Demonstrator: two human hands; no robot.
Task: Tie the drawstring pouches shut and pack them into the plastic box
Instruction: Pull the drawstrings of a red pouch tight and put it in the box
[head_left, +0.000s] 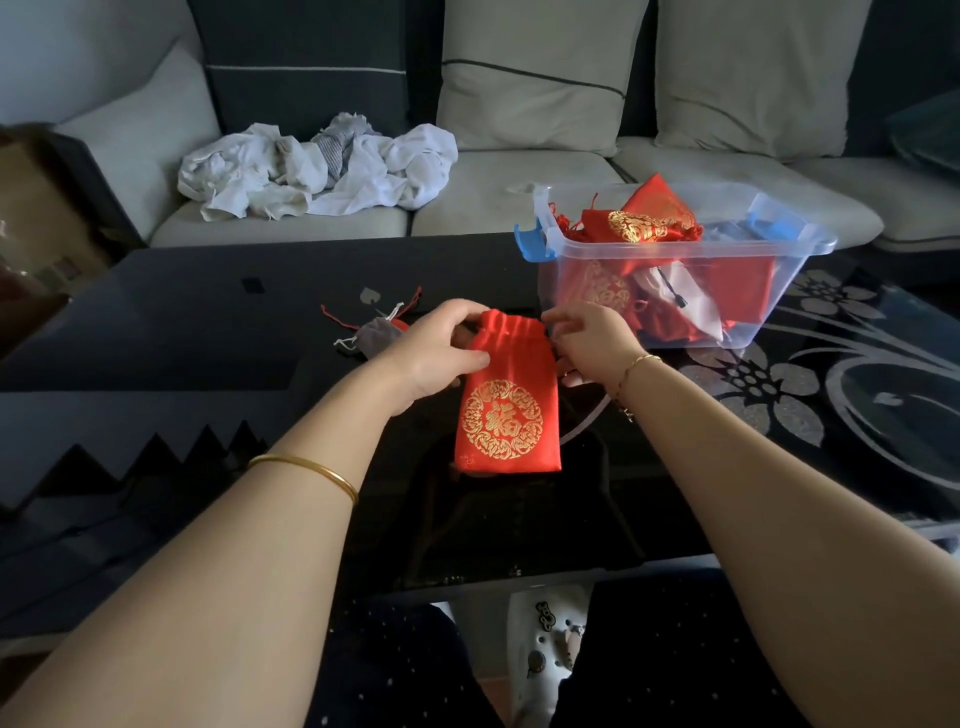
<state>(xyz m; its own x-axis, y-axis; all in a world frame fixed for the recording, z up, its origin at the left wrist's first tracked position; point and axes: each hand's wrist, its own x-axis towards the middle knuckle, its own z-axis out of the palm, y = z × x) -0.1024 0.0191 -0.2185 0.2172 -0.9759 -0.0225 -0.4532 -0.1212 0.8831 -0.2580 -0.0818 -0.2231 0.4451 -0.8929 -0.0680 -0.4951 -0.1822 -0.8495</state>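
Dark glass surface (208, 322), sofa (519, 208) behind. Left grip (434, 353), right grip (592, 343) each pinch gathered neck of red pouch (506, 415). Best: pull cords evenly outward, knot snug.

One red drawstring pouch (509, 415), one grey pouch (376, 332), and one clear plastic box (795, 291) with at least three more red pouches (639, 223) inside.

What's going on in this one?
A person at a dark glass table holds a red pouch by its gathered neck, left hand on one side, right hand on the other. Its mouth looks cinched, but it is not yet packed. The plastic box to the right already holds several red pouches; a small grey pouch lies on the table behind the left hand.
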